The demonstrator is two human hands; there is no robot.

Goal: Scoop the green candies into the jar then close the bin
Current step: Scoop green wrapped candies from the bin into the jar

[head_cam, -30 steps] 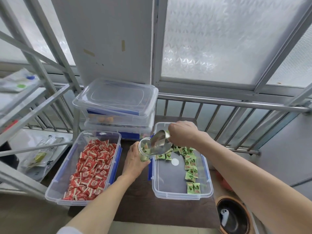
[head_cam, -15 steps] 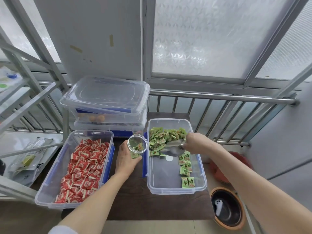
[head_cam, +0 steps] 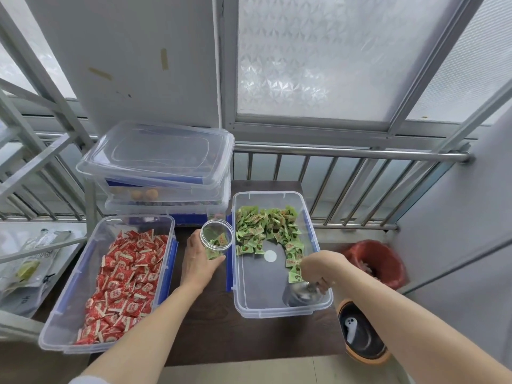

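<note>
A clear open bin (head_cam: 243,306) on the right of the dark table holds green candies (head_cam: 263,228) piled at its far end and trailing down its right side. My left hand (head_cam: 198,261) grips a small clear jar (head_cam: 217,239) with a few green candies inside, held just left of the bin. My right hand (head_cam: 318,270) is inside the bin near its front right corner, holding a metal scoop (head_cam: 300,293) whose bowl rests low on the bin's bare floor.
A second open bin (head_cam: 69,309) full of red candies sits on the left. Stacked lidded clear bins (head_cam: 158,167) stand behind it. A railing (head_cam: 346,153) runs along the back. A red bucket (head_cam: 379,261) and an orange-rimmed pot (head_cam: 360,336) sit on the floor to the right.
My right hand tipped the scoop over the jar, then moved back into the bin, first to the far candy pile and now to the near right corner. The jar stayed in my left hand.
</note>
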